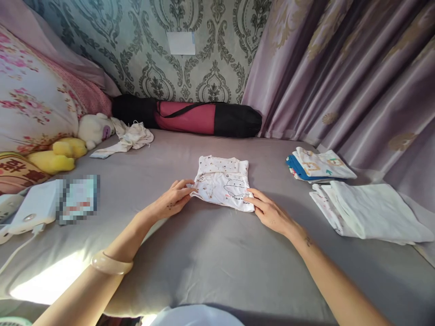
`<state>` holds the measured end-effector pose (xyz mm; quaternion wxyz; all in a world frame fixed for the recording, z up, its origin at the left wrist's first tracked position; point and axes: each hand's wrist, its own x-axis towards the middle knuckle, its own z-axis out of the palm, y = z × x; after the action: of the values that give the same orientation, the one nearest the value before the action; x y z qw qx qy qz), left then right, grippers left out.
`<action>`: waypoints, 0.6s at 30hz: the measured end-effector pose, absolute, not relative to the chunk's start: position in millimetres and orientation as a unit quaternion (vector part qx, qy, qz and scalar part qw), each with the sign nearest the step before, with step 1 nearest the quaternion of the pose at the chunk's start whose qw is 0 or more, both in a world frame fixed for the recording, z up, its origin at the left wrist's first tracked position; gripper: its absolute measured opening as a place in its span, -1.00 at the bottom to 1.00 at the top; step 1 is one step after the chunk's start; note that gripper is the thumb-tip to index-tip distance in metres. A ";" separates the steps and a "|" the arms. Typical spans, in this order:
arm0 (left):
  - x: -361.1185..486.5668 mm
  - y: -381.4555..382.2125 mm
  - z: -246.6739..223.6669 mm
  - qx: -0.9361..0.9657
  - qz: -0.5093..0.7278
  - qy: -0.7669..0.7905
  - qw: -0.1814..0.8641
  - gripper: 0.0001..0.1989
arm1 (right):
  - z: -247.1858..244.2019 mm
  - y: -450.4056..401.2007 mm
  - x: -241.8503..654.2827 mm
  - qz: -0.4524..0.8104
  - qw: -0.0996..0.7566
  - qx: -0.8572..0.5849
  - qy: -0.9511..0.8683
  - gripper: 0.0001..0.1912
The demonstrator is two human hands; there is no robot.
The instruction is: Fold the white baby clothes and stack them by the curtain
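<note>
A folded white garment with a cartoon face and small print lies near the middle of the grey bed sheet, between the person's two hands. The left hand pinches its left edge between thumb and fingers, near the lower corner. The right hand has its fingers slightly spread over the lower part of the right edge; whether the thumb presses from beneath, I cannot tell. A pale bangle circles the left forearm. Well apart to the right, a small stack of folded clothes sits just behind a folded white cloth. A crumpled pale cloth lies at the far left, near a long black-and-red bag along the patterned wall
</note>
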<state>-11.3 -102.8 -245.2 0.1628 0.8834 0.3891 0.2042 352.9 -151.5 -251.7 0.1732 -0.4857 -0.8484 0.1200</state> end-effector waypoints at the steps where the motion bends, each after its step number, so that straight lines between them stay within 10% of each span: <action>1: -11.1 -102.6 -244.9 0.882 0.202 0.390 0.170 -0.65 | -252.1 -150.0 353.3 0.131 0.184 -0.487 -0.844 -0.60; 8: -18.3 -103.8 -238.8 0.879 0.213 0.378 0.196 -0.64 | -253.5 -148.4 358.5 0.180 0.292 -0.484 -0.805 -0.68; 18: -27.9 -149.7 -201.5 0.863 0.159 0.384 0.288 -0.62 | -218.5 -200.0 357.8 0.240 0.235 -0.466 -0.819 -0.69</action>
<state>-27.9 -149.7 -201.5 0.2878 0.8629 0.3840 0.1587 357.8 -200.0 -218.5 0.2354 -0.4656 -0.8187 0.2401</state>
